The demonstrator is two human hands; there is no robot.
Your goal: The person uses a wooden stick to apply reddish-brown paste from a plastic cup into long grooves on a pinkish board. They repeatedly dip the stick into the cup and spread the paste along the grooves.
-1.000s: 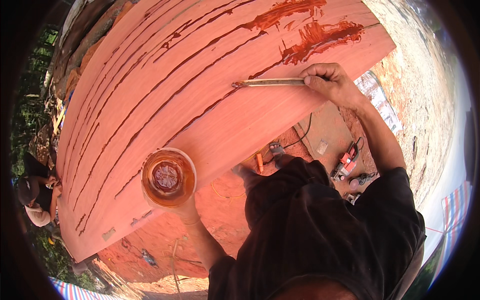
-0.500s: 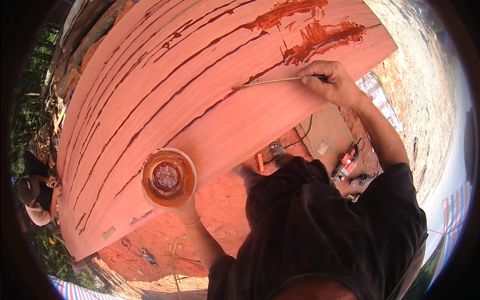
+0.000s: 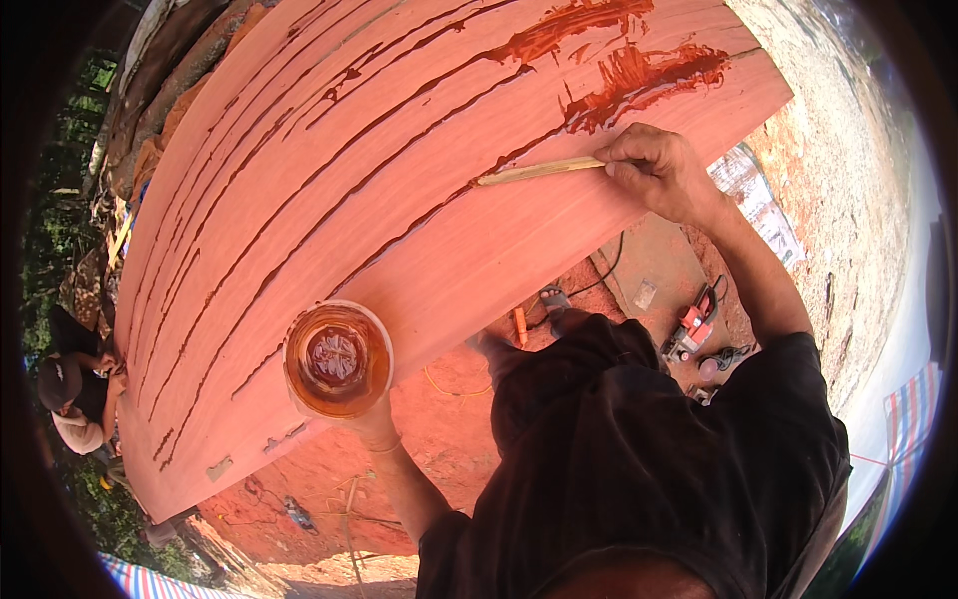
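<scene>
My right hand [image 3: 659,172] is closed around one end of a flat, pale wooden stick [image 3: 544,170]. Its far tip touches or hovers just over a dark red-brown line on a big reddish wooden slab [image 3: 469,270]. A plastic tub [image 3: 339,357] of amber-brown, glossy liquid is held over the slab's near edge by my left hand [image 3: 374,424], whose fingers are mostly hidden beneath it. Several long dark lines of the liquid run along the grain. Toward the slab's right end, a thick red-brown smear [image 3: 649,85] is spread across two of them.
A person [image 3: 80,389] bends at the slab's far left end. Below the near edge, on red sawdust-covered ground, lie a board [image 3: 654,265], a red power tool [image 3: 694,324] and cords. Logs [image 3: 165,80] lie behind the slab. A striped tarp [image 3: 908,419] hangs at right.
The stick has turned in my right hand, showing its broad flat face instead of its thin edge. Its tip has shifted slightly right along the line. The tub has barely moved.
</scene>
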